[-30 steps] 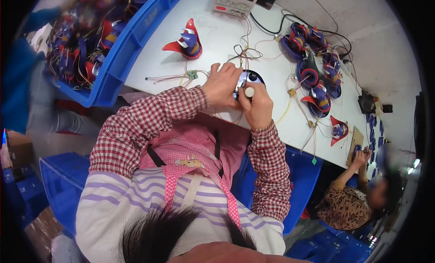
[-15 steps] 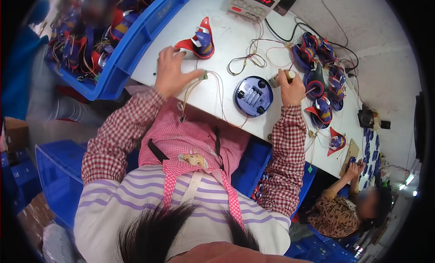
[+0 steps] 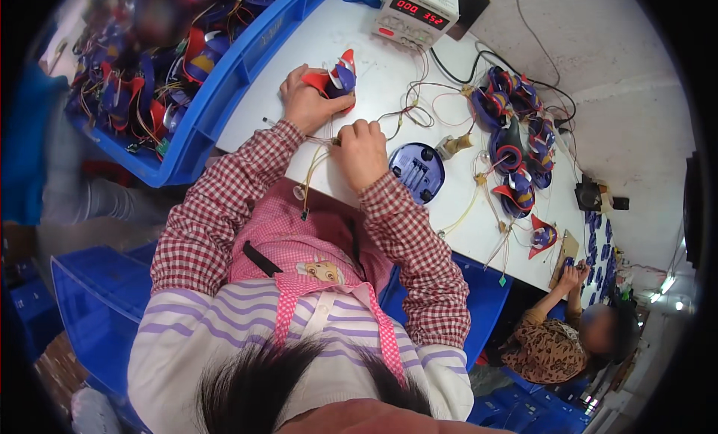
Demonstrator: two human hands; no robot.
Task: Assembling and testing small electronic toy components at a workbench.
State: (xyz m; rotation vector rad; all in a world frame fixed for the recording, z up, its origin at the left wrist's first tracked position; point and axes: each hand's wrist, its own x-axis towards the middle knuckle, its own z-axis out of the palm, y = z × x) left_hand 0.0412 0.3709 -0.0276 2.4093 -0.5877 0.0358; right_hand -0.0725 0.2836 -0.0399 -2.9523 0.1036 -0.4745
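My left hand (image 3: 308,105) is closed around a red, purple and white toy part (image 3: 342,78) with a pointed top, on the white table (image 3: 262,97). Close by, my right hand (image 3: 360,156) has its fingers curled at a small circuit board (image 3: 334,141); thin coloured wires trail from it over the table edge. The grip itself is partly hidden under the fingers. Right of that hand lies a round purple base (image 3: 416,172) with dark fittings. A short tan and grey cylinder (image 3: 453,146) rests against its far right side.
A blue crate (image 3: 179,127) full of similar wired toy parts stands at left. At the back are a power supply (image 3: 416,15) with a red display and a dark phone (image 3: 470,13). Assembled toy parts (image 3: 516,146) cluster at right, among loose cables. A co-worker (image 3: 557,344) sits beyond.
My right hand has let go of the tan and grey cylinder and moved left to the circuit board. My left hand has moved up and right and taken hold of the toy part.
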